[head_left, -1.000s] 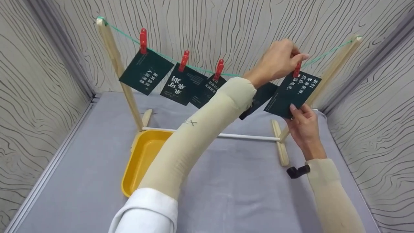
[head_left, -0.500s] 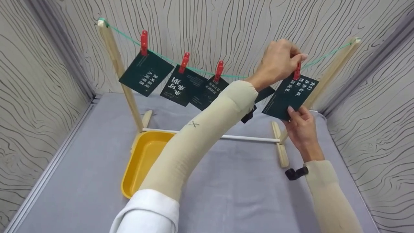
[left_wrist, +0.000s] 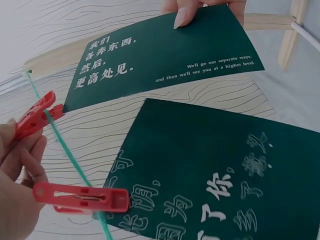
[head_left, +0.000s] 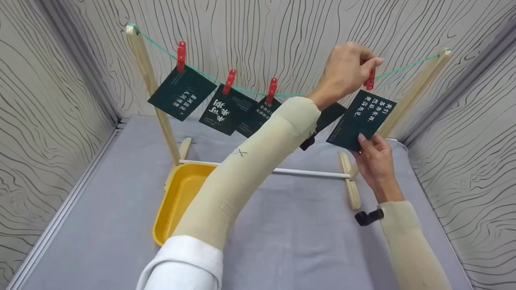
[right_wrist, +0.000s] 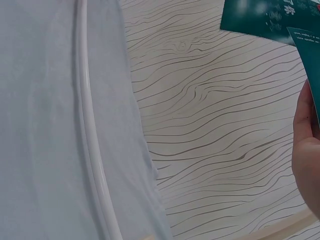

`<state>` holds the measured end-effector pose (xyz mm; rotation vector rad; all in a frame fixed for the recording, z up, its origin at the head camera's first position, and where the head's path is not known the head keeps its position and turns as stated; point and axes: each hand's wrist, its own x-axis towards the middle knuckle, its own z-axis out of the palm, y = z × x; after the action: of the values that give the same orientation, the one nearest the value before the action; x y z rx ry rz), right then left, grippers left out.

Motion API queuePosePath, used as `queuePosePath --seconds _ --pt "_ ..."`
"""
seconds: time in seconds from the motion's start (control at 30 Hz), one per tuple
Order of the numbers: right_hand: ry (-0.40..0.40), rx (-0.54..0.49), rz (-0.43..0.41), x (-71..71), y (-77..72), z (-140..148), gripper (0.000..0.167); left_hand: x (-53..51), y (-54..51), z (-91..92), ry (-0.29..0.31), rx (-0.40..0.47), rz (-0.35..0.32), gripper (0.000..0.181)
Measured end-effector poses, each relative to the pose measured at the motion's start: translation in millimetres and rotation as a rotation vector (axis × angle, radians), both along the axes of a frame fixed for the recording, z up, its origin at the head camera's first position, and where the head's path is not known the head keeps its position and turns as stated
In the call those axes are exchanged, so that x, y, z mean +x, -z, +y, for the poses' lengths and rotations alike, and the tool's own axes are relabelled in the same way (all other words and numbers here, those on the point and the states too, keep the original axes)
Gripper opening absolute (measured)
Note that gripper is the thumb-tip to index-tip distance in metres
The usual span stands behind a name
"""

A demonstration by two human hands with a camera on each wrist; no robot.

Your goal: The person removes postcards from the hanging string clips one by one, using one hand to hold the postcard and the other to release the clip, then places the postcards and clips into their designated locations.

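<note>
My left hand (head_left: 346, 66) pinches a red clothespin (head_left: 369, 78) on the green line, near its right end. Just below that clothespin, my right hand (head_left: 377, 161) holds a dark green card (head_left: 363, 119) with white writing by its lower edge, thumb on the front. A gap shows between clothespin and card in the head view; in the left wrist view the clothespin's tip (left_wrist: 59, 111) is close by the card's corner. Another green card (left_wrist: 215, 175) hangs beside it from its own red clothespin (left_wrist: 82, 198), partly hidden by my left arm in the head view.
Several green cards, such as the leftmost card (head_left: 182, 93), hang from red clothespins along the green line (head_left: 159, 45). Wooden posts (head_left: 141, 60) hold the line, joined below by a white rod (head_left: 310, 172). A yellow tray (head_left: 160, 217) stands at left, partly behind my left arm.
The clothespin in my left hand has come off the card's top edge and risen slightly. My right hand, still holding the card, has moved slightly down and left.
</note>
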<state>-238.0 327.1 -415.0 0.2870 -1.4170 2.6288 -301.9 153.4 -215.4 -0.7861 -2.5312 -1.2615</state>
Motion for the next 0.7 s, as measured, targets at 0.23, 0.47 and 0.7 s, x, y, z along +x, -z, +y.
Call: queuePosePath --seconds 0.23,0.47,0.7 --pt "-0.005 -0.033 -0.004 0.2 1.7 0 0.028 -1.1 1.8 -5.3 0.007 0.055 0.075 0.027" --pt "-0.027 -0.053 0.015 1.3 5.0 -4 0.028 -0.6 1.3 -10.0 0.0 0.061 0.126 0.028" --pt "-0.015 -0.022 0.004 3.9 7.7 -8 0.028 1.7 -0.6 -14.8 0.006 0.073 0.127 0.028"
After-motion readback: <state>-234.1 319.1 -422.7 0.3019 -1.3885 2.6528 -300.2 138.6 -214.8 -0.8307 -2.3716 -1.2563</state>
